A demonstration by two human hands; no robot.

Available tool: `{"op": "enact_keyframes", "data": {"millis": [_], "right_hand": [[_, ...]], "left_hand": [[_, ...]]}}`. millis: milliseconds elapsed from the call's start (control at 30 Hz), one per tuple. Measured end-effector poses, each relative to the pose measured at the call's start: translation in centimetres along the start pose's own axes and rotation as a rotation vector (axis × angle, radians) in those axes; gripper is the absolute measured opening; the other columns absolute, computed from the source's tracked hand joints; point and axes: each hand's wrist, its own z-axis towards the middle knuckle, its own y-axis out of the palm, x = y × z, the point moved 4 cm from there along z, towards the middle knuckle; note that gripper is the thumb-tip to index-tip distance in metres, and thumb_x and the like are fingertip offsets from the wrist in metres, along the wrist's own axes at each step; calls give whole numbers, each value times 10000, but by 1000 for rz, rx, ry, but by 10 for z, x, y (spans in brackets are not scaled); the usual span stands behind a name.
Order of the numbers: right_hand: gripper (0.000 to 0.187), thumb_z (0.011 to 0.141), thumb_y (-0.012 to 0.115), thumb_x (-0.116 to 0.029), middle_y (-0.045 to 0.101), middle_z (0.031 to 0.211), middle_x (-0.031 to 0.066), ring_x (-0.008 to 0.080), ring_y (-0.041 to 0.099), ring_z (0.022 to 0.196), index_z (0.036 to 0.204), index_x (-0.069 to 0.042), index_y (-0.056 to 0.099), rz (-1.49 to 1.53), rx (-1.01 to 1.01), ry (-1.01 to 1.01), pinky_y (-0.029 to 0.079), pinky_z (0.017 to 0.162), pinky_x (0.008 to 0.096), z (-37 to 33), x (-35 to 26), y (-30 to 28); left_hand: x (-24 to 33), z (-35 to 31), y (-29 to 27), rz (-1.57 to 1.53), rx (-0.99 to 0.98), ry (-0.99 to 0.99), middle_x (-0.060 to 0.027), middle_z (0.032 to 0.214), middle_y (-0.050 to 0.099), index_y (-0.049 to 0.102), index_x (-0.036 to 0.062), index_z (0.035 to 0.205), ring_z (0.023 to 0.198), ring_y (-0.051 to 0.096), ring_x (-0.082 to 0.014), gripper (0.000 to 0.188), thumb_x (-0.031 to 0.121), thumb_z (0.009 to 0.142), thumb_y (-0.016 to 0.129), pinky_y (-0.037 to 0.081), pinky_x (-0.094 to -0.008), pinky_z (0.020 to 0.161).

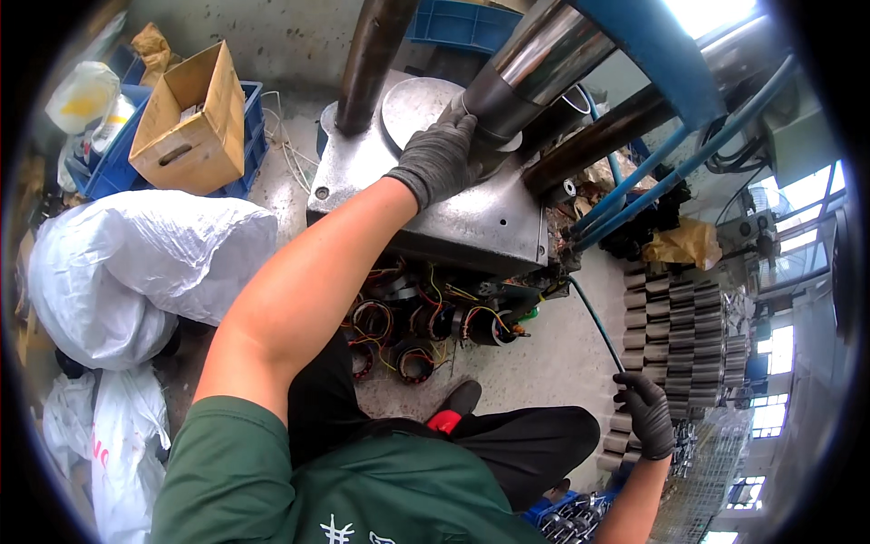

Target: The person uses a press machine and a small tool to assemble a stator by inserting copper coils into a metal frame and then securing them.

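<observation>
My left hand (439, 159), in a dark grey glove, reaches onto the steel bed (462, 213) of a press. Its fingers curl against a short metal cylinder (494, 161) at the foot of the shiny press ram (553, 54); ram and hand hide most of that part. Beside it lies a round metal plate (408, 104). Low on the right, my right hand (649, 417), also gloved, has its fingers closed round the end of a thin dark lever rod (594, 313) that runs up to the press.
Several wound motor stators (417, 360) with coloured wires lie under the bed. Stacked metal cylinders (671, 335) stand on the right. Blue hoses (634, 186) cross beside the press. At the left are a wooden box (195, 127) on a blue crate and white sacks (154, 263).
</observation>
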Motion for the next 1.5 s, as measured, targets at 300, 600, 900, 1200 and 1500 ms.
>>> {"op": "enact_keyframes", "data": {"millis": [300, 600, 900, 1200, 1500], "right_hand": [[298, 940, 594, -50, 744, 999, 89, 142, 675, 773, 1201, -27, 736, 96, 11, 18, 556, 702, 303, 0, -5, 2], [281, 962, 582, -64, 745, 958, 59, 135, 698, 808, 1199, -22, 730, 35, -2, 21, 556, 711, 287, 3, 5, -5], [298, 968, 562, -47, 757, 1101, 71, 133, 717, 831, 1225, -9, 707, 121, -40, 59, 575, 701, 289, 3, 5, -2], [326, 937, 578, -79, 762, 1078, 82, 165, 741, 858, 1231, -13, 702, 147, -7, 83, 588, 697, 290, 2, -1, -3], [341, 928, 582, -20, 776, 1062, 71, 141, 719, 801, 1245, -23, 705, 120, -108, 117, 581, 682, 291, 2, -3, 4]], "left_hand": [[-1, 0, 0, -19, 14, 6, -207, 1613, 395, 365, -3, 1565, 1384, 528, -372, 821, 332, 916, 738, 436, -463, 1167], [0, 0, 0, -51, 39, 5, -211, 1592, 422, 377, 14, 1564, 1400, 511, -372, 817, 341, 909, 739, 432, -472, 1170], [-2, 2, 3, -4, 35, 10, -215, 1569, 448, 386, 9, 1555, 1361, 543, -378, 815, 353, 906, 740, 452, -476, 1145], [0, 0, 0, -9, 37, 6, -216, 1573, 448, 389, 9, 1553, 1358, 544, -379, 814, 347, 905, 747, 450, -474, 1144], [-3, 2, 3, -34, 46, 3, -208, 1579, 446, 388, 21, 1558, 1380, 527, -373, 815, 338, 900, 748, 441, -474, 1155]]}}
